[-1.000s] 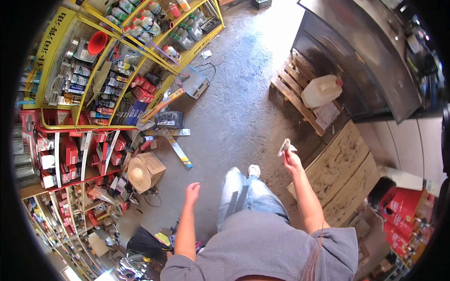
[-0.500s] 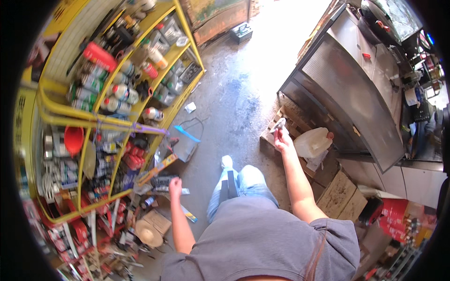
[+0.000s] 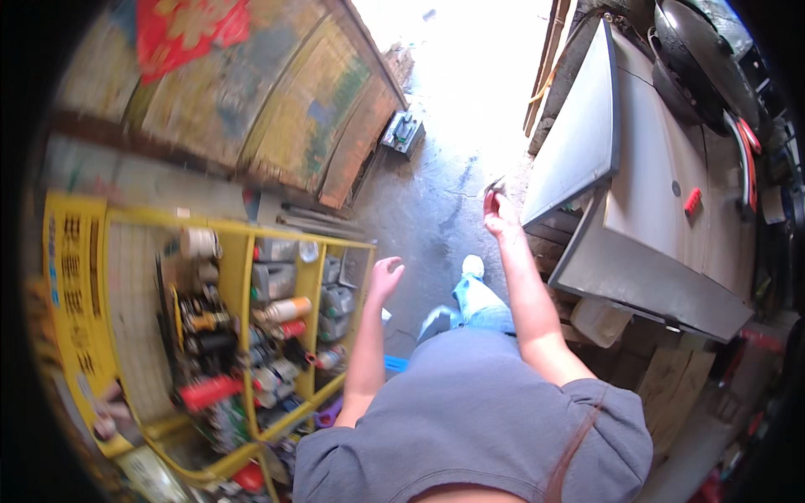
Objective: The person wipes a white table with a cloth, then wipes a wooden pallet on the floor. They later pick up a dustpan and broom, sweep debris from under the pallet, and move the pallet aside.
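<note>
My right hand (image 3: 501,216) is held out ahead of me, fingers closed round a small greyish metal-looking piece (image 3: 496,186); blur hides its exact kind. Free of any object, my left hand (image 3: 386,277) hangs beside the end of the yellow shelf rack (image 3: 249,335), its fingers loosely bent and apart. Below and between the hands are my legs in light blue jeans (image 3: 486,306) and a white shoe (image 3: 472,267), mid-stride on the grey floor.
On the left, the rack holds bottles and cans. A boxy battery-like unit (image 3: 403,134) sits by the painted wooden panel (image 3: 277,109). To the right stands a grey sheet-topped bench (image 3: 662,193) with black pans (image 3: 713,59) and a white jug (image 3: 600,322) beneath.
I have walked forward and my view has turned, so the rack and bench sit lower and nearer. My left hand has risen and its fingers have loosened; the right still holds the small piece.
</note>
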### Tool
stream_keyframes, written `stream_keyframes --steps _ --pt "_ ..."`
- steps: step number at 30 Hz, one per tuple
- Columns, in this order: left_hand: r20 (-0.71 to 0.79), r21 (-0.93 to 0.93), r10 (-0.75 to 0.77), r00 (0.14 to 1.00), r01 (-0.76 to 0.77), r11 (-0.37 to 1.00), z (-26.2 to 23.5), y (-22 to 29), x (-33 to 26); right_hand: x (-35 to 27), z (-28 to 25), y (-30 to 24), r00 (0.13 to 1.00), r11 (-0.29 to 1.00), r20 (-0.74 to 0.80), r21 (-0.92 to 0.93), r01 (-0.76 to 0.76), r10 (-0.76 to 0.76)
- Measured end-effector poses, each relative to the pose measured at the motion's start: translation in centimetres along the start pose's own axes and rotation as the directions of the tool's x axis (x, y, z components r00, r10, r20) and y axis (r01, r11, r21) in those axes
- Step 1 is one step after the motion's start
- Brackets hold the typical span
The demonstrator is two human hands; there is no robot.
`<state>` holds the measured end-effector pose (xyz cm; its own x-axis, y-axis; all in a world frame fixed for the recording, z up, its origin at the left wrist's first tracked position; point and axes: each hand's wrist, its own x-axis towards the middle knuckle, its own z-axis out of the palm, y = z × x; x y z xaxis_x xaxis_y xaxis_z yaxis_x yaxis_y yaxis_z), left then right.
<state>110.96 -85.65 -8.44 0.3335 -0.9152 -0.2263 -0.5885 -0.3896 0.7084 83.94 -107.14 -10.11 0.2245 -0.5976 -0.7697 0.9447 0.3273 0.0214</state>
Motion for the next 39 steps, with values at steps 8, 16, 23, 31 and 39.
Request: stream_keyframes --steps 8,16,23,31,39 --pt "-0.085 -0.119 -0.404 0.911 0.393 0.912 -7.5 -4.3 16.6 12.4 17.2 -7.6 0.987 0.981 -0.051 0.106 0.160 -0.155" --pt "-0.075 -0.100 -0.293 0.953 0.285 0.953 -10.7 1.7 51.3 26.6 33.6 -14.7 0.939 0.932 0.015 0.132 0.338 -0.343" --pt "0.094 -0.276 0.082 0.992 -0.054 0.960 -6.7 22.4 77.1 32.4 45.4 -21.7 0.907 0.907 -0.020 0.013 0.421 -0.421" --pt "0.133 -0.519 0.204 0.970 -0.107 0.848 2.5 35.4 98.9 47.6 55.3 -36.7 0.844 0.841 -0.030 -0.116 0.529 -0.535" --pt "0.051 -0.593 -0.386 0.921 0.339 0.730 3.2 35.0 119.1 73.8 83.1 -52.5 0.858 0.852 0.147 -0.117 0.510 -0.493"
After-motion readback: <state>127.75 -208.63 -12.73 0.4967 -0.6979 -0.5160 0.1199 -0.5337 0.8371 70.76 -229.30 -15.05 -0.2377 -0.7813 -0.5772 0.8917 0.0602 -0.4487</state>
